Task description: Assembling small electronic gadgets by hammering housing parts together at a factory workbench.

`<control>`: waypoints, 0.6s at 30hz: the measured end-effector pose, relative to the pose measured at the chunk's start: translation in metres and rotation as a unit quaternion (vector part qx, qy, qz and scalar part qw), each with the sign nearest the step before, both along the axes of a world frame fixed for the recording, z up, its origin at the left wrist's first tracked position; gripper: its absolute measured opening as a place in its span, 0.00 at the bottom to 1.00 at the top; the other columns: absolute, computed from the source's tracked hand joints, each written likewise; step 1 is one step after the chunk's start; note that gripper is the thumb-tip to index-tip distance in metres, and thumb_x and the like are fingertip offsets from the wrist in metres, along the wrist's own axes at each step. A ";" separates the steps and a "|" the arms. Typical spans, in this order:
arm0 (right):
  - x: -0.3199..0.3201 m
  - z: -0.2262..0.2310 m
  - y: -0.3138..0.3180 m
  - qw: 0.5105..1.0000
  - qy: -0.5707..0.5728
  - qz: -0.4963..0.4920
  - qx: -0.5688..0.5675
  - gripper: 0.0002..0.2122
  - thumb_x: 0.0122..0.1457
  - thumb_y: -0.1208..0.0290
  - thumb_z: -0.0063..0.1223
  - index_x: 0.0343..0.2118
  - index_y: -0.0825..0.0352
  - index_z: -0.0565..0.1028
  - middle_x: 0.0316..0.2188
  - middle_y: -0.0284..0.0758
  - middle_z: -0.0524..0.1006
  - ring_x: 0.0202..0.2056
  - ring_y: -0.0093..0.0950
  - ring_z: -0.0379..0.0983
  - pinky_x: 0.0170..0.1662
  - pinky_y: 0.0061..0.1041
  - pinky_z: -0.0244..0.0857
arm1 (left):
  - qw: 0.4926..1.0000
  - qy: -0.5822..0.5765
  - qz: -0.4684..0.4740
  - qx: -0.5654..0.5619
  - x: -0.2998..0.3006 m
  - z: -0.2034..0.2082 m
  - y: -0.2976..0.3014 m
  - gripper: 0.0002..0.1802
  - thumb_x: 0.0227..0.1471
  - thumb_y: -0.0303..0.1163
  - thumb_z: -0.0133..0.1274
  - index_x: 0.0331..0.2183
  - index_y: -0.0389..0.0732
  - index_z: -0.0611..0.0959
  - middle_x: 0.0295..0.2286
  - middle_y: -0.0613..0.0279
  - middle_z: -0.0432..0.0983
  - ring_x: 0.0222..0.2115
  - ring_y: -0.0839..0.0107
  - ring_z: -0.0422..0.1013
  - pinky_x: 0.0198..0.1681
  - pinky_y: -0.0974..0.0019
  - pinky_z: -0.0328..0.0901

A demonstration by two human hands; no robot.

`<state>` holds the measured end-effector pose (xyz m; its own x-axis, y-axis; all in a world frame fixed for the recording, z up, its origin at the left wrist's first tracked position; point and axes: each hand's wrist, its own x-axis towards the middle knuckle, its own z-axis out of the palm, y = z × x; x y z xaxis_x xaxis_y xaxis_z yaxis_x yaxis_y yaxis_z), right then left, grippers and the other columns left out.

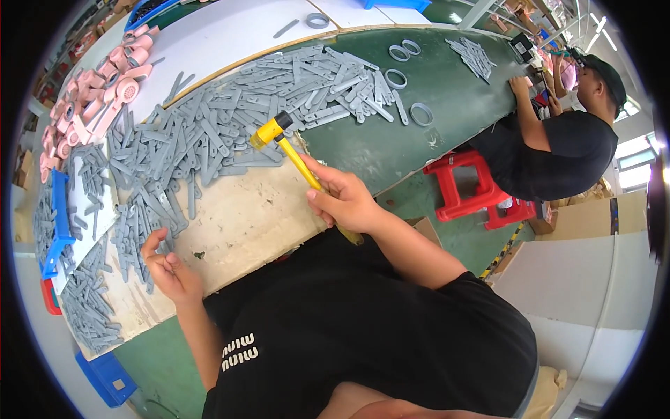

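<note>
My right hand is closed round the yellow handle of a small mallet, held above the table's edge. The mallet's head has a black face on one side and a yellowish face on the other, and it is raised in front of the heap of grey plastic strips. My left hand is over the table's front edge at the left, its fingers loosely curled and apart. No held thing shows in it. Grey strips lie just beyond its fingertips; each is long and flat, some with holes at the end.
Pink hair-dryer-like housings are piled at the far left, near a blue tray. Grey rings lie on the green mat. At the right a co-worker sits by a red stool. A blue bin stands below left.
</note>
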<state>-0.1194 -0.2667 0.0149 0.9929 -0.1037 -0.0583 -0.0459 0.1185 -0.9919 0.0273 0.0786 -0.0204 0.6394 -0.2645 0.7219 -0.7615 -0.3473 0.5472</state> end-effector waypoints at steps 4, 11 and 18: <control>0.001 0.004 0.001 1.000 0.022 -0.003 -0.009 0.30 0.73 0.76 0.48 0.76 0.59 0.55 0.26 0.27 0.72 0.22 0.15 0.66 0.26 0.19 0.67 | 1.000 0.013 -0.014 -0.010 0.001 0.000 0.000 0.22 0.73 0.40 0.47 0.30 0.39 0.60 0.49 0.36 0.75 0.49 0.53 0.71 0.58 0.52 0.62; 0.000 0.000 0.001 1.000 0.029 -0.006 0.010 0.31 0.73 0.76 0.48 0.76 0.59 0.55 0.28 0.27 0.73 0.24 0.14 0.67 0.26 0.18 0.68 | 0.996 0.045 0.050 0.061 -0.001 0.012 -0.007 0.18 0.68 0.31 0.52 0.28 0.39 0.64 0.48 0.43 0.78 0.45 0.54 0.71 0.53 0.55 0.63; 0.001 -0.001 0.001 0.999 0.033 -0.018 -0.011 0.31 0.73 0.77 0.48 0.76 0.60 0.54 0.29 0.27 0.73 0.26 0.14 0.68 0.26 0.17 0.69 | 0.988 -0.027 0.098 0.116 -0.005 0.025 -0.017 0.14 0.55 0.17 0.58 0.27 0.40 0.69 0.40 0.51 0.81 0.39 0.54 0.73 0.51 0.56 0.62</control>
